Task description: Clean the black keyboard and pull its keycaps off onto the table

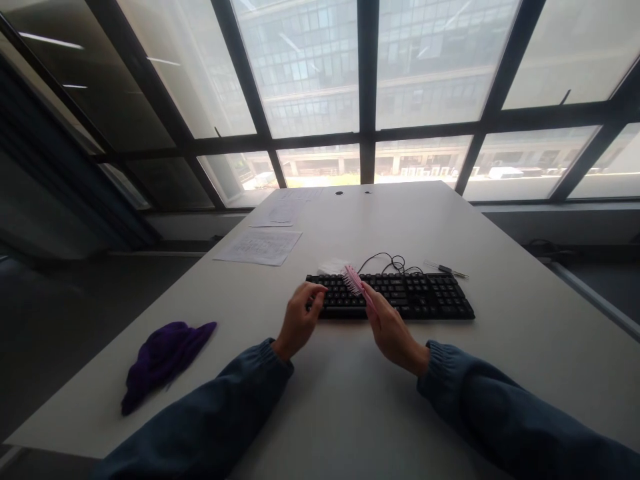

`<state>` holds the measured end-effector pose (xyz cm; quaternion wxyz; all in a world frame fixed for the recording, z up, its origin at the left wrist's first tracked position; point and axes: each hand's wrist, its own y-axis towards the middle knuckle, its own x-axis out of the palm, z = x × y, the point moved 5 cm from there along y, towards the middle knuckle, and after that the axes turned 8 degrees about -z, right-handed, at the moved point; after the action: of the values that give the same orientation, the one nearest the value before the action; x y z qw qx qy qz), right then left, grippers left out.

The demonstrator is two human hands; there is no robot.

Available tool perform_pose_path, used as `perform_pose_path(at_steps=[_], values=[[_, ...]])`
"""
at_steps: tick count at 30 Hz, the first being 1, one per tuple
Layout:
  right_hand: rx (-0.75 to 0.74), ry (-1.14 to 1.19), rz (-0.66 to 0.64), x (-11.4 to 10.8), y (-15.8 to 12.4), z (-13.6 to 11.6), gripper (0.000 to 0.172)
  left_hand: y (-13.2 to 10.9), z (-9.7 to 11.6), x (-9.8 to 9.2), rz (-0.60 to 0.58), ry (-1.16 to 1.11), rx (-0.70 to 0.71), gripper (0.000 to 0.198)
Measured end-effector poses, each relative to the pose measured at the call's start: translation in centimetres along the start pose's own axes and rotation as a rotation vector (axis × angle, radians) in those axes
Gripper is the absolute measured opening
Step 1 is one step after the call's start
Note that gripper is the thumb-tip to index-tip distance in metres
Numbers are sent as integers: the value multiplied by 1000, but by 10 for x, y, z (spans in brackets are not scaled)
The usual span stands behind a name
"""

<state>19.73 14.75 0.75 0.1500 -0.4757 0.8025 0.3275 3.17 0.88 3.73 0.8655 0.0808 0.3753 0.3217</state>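
Note:
A black keyboard (435, 297) lies across the white table in front of me. My right hand (395, 333) is closed around the handle of a pink hairbrush (354, 281). The brush is tilted over the left half of the keys, its bristles facing left; whether they touch the keys I cannot tell. At the keyboard's left end is my left hand (301, 313), its fingers curled in towards the thumb. Whether it grips the keyboard's edge or something small is hidden.
Behind the keyboard lie its black cable (395, 262), a crumpled white piece (333, 266) and a thin screwdriver-like tool (447, 269). A purple cloth (165, 357) rests at the left. Printed sheets (260, 247) lie farther back on the white table (540, 347), before large windows.

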Motion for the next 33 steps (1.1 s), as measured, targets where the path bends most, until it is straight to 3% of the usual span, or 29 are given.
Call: perform_pose_path(at_steps=[1, 3, 5, 8, 11, 18, 26, 33], values=[[21, -22, 26, -3, 2, 3, 50, 4, -19, -13, 72, 58, -65, 28], [64, -91, 50, -9, 6, 6, 47, 10, -53, -31, 98, 146, -181, 31], [86, -203, 7, -8, 14, 6, 47, 14, -80, -36, 14, 175, -286, 36], [44, -395, -145, 4, 30, -1, 45, 15, -98, -32, -137, 183, -337, 40], [-14, -514, -262, 26, 48, -11, 44, 15, -98, -28, -172, 184, -310, 40], [-14, -609, -356, 67, 81, -22, 45, 13, -92, -22, -179, 282, -274, 37], [93, -700, -291, 56, 91, -13, 45, 13, -94, -17, -191, 294, -237, 44], [79, -696, -316, 65, 94, -15, 45, 14, -94, -14, -196, 351, -205, 40]])
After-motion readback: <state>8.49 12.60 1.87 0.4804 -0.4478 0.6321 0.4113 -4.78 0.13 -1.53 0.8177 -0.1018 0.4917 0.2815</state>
